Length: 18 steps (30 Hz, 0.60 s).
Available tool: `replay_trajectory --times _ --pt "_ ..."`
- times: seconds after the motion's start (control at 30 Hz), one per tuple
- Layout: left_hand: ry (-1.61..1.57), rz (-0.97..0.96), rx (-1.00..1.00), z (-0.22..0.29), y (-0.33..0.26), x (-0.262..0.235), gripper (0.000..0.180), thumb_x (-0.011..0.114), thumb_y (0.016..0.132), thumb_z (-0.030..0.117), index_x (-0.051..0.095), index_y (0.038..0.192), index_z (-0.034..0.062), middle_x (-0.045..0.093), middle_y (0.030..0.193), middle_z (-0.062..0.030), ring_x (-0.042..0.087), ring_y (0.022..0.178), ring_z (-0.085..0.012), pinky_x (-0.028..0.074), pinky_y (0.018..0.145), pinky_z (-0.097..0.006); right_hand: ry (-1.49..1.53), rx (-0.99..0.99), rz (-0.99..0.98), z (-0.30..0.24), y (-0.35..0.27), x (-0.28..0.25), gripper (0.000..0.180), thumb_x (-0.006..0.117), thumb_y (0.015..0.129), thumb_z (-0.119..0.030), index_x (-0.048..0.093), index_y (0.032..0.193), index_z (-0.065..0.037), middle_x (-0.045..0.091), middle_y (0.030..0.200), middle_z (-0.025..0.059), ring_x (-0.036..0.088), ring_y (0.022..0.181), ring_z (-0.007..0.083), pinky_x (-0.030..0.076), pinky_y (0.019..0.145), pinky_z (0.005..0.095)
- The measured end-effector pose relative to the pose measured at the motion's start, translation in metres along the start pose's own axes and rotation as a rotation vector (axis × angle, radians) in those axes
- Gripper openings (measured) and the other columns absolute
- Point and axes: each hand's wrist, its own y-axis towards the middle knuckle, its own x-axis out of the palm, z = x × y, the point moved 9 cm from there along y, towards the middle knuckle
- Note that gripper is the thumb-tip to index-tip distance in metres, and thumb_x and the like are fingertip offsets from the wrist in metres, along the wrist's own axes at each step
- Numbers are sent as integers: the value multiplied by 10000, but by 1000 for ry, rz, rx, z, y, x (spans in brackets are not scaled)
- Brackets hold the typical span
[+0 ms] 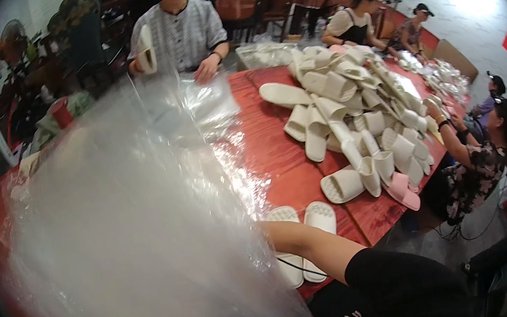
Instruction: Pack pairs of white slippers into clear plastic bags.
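Observation:
A large clear plastic bag or sheet point(125, 225), puffed up and blurred, fills the left and lower middle of the view. My right forearm point(314, 245) reaches in from the lower right, and its hand disappears behind the plastic, so its fingers and any grip are hidden. My left hand does not show. Under my right forearm, a pair of cream slippers point(320, 217) lies side by side on the red table point(284, 183), close to the near edge. A thin dark cord crosses them.
A big heap of cream slippers point(337, 102) covers the table's right half, with a pink slipper point(402, 191) at its near edge. Opposite, a co-worker point(181, 34) holds a cream slipper point(147, 49). Several others work along the right side, near wrapped plastic packets point(446, 78).

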Motion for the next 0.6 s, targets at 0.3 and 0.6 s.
replay_trajectory --times 0.3,0.6 --pt "1132 -252 652 -10 43 101 437 405 649 -59 550 1054 20 568 992 -131 531 948 -262 413 847 -347 8 -69 200 127 -57 -151 337 406 881 -190 412 1146 18 519 1046 151 510 965 221 426 786 364" --pt "821 271 224 -57 195 45 395 665 611 138 535 945 -28 572 810 -129 546 746 -230 448 654 -330 739 -28 503 199 -114 -234 488 312 952 -347 496 1145 61 556 1101 114 526 969 184 391 880 291"
